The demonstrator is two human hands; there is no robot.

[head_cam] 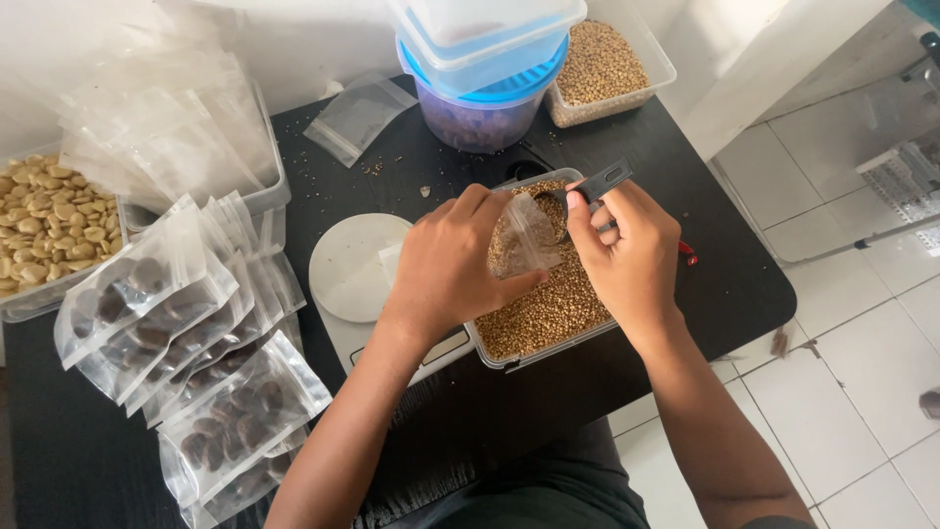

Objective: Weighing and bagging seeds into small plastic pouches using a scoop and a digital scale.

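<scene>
- We see a small clear pouch (524,240), partly filled with seeds, held over the seed tub (548,313) near the table's middle; it looks light, limp and slippery (best pinched at the mouth).
- Our left hand (455,264) grasps the pouch by its upper edge.
- Our right hand (627,250) clasps a dark scoop (587,188) at the pouch's mouth.
- A white scale (352,264) sits just left; filled bags (186,343) lie further left.
</scene>
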